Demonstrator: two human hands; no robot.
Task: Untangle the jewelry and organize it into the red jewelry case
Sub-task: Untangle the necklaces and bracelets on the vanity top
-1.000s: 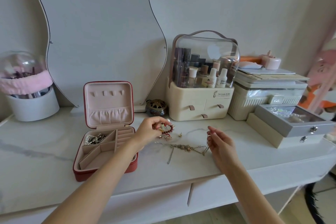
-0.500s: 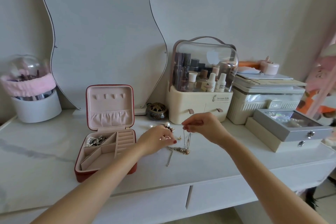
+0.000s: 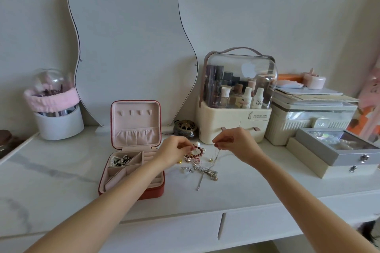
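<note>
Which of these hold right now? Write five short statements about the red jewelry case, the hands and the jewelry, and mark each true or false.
1. The red jewelry case stands open. True.
2. Every compartment is bare. False: beaded jewelry lies in the back-left one.
3. The right hand pinches a thin chain. True.
4. The left hand rests flat on the table. False: it holds a beaded bracelet.
5. The tangled jewelry lies inside the case. False: it lies beside it.

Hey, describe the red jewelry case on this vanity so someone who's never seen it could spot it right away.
Start at the big wavy-edged mirror leaning on the wall. Just below it, on the white tabletop, sits the red jewelry case, lid upright. Unlike the cream and grey boxes on the right, it is red outside, pink-lined, with divided compartments.
</note>
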